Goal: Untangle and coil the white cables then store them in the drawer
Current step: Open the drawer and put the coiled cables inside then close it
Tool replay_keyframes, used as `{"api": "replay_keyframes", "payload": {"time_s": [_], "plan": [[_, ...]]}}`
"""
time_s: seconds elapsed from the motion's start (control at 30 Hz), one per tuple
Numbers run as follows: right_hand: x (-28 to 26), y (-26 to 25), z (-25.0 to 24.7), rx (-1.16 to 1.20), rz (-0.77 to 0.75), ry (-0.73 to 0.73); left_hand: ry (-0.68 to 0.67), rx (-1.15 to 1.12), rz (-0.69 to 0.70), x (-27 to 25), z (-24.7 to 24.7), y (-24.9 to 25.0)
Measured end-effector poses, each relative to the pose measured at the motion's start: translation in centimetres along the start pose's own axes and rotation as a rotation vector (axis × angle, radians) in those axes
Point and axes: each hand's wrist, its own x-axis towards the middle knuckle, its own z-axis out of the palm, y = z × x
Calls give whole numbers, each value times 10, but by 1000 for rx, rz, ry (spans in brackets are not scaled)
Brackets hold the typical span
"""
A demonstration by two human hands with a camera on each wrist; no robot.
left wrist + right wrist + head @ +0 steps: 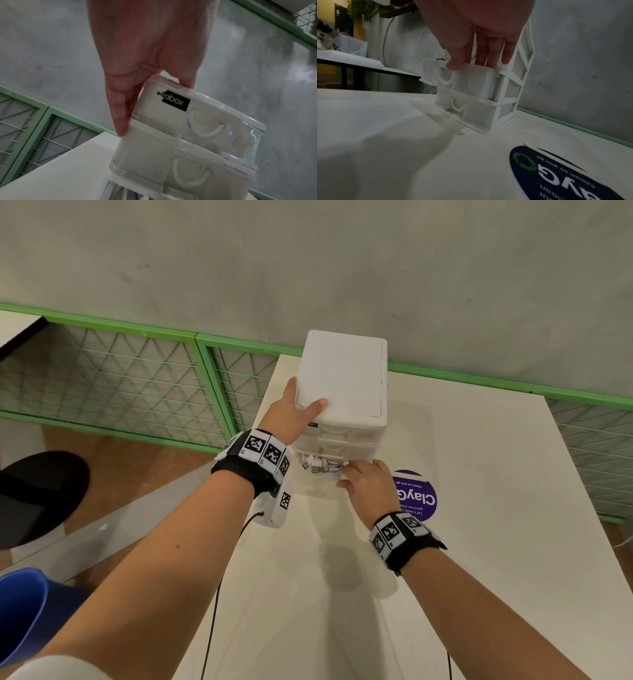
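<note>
Bracing the drawer unit [342,385] on the bench [479,542], the left hand [291,412] clamps its top corner while the right hand [368,484], fingers straight, touches the part-open drawer [471,78] at six o'clock, white cables [322,465] inside.

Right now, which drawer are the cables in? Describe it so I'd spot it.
On the white table stands a small white drawer tower, steadied by the left hand. The cable drawer is the only one pulled out, white cables showing inside, the right hand on it.
</note>
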Motion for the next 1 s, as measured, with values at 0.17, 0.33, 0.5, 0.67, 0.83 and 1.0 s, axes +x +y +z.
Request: {"api": "replay_keyframes", "payload": {"time_s": [0.17, 0.33, 0.5, 0.67, 0.83, 1.0], "plan": [[10, -4, -9, -33, 98, -18, -1, -7, -3, -1, -1, 2], [21, -8, -1, 48, 32, 29, -2, -2, -7, -1, -1, 2], [16, -20, 7, -6, -67, 15, 9, -27, 0, -2, 0, 2], [16, -24, 8, 80, -7, -20, 48, -31, -3, -5, 5, 5], [10, -29, -2, 96, 61, -101, 53, -31, -5, -6, 5, 5], [32, -34, -4, -40, 101, -214, 44, -20, -7, -8, 3, 7]]}}
